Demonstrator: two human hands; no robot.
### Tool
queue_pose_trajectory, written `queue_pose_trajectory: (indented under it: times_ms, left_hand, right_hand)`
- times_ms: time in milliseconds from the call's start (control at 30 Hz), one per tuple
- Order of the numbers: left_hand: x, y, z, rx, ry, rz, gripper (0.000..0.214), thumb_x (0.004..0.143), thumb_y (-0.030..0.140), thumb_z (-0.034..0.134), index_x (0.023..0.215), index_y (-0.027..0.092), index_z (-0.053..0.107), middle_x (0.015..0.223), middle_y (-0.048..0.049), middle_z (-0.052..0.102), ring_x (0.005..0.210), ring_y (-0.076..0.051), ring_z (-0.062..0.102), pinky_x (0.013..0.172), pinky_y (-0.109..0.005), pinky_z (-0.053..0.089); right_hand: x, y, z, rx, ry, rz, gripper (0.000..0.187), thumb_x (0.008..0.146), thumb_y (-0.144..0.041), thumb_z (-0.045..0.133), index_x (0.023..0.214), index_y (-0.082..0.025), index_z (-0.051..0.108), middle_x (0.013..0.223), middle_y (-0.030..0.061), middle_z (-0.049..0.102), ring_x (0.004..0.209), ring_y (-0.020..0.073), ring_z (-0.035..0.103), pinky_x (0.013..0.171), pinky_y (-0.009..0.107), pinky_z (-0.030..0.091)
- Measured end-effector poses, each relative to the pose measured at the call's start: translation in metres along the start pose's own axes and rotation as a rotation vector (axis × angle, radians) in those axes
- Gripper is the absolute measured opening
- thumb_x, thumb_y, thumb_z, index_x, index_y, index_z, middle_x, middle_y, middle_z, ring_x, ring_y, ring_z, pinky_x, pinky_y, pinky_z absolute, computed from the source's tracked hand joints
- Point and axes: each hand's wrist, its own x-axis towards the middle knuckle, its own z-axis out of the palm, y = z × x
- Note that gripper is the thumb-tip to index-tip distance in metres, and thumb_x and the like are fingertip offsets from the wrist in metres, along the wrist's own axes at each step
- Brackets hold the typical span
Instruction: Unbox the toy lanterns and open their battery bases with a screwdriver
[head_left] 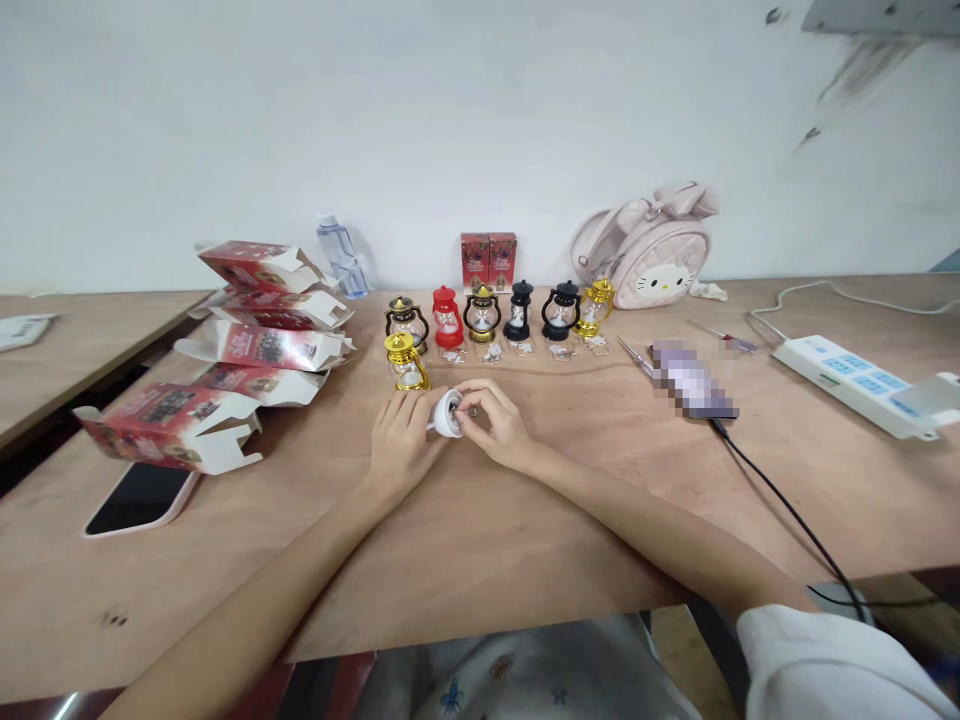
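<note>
Butterfly-printed cloth (495, 685) lay nearest, below the table edge, with a white sleeve (832, 660) to its right. Left hand (405, 432) was half-closed, fingers curled round a white round part (442, 424), its hollow side facing right. Right hand (496, 425) was bent, thumb and index finger drawn close at that hollow; could not tell what, if anything, they gripped. White part was over mid-table (480, 560), near a gold lantern (400, 345), in front of the lantern row (482, 318).

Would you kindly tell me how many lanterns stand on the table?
7. Back row, left to right: bronze lantern, red lantern, second bronze lantern, black lantern, second black lantern, gold lantern. In front, near the left hand: second gold lantern.
</note>
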Motion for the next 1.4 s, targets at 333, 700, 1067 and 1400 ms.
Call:
queue_pose_trajectory:
  times_ms: [333,700,1067,1400]
  left_hand:
    - [0.000,-0.001,0.001,-0.044,0.008,-0.042,0.029,0.085,0.035,0.056,0.106,0.017,0.052,0.090,-0.0073,0.065,0.080,-0.021,0.059,0.068,-0.030,0.043]
    - [0.001,-0.008,0.002,-0.012,0.001,-0.058,0.034,0.085,0.043,0.053,0.106,0.017,0.052,0.088,-0.0074,0.065,0.079,-0.022,0.058,0.068,-0.031,0.043]
    - [0.006,-0.008,-0.006,0.065,0.059,0.144,0.028,0.088,0.024,0.051,0.116,0.021,0.054,0.099,-0.0061,0.069,0.094,-0.020,0.063,0.081,-0.033,0.040]
    - [0.012,-0.016,-0.016,0.171,0.075,0.388,0.044,0.086,0.016,0.056,0.117,0.046,0.050,0.113,0.0043,0.066,0.104,-0.019,0.062,0.096,-0.043,0.027]
  right_hand:
    - [0.001,0.001,-0.001,-0.028,0.142,0.038,0.004,0.088,-0.022,0.049,0.086,-0.021,0.052,0.098,0.0070,0.058,0.097,0.0163,0.058,0.087,0.033,0.048]
    - [0.001,0.028,0.008,-0.308,-0.019,0.356,0.011,0.075,-0.014,0.064,0.066,-0.019,0.059,0.087,0.0058,0.059,0.089,0.0222,0.052,0.083,0.039,0.044]
    - [-0.003,-0.002,0.020,0.296,0.212,0.565,0.022,0.090,-0.023,0.041,0.088,-0.018,0.061,0.092,0.0071,0.066,0.089,0.0173,0.062,0.084,0.033,0.051]
    - [0.008,-0.022,0.027,1.096,0.067,1.205,0.025,0.090,-0.012,0.033,0.091,-0.016,0.058,0.096,0.0103,0.068,0.086,0.0161,0.067,0.085,0.036,0.057]
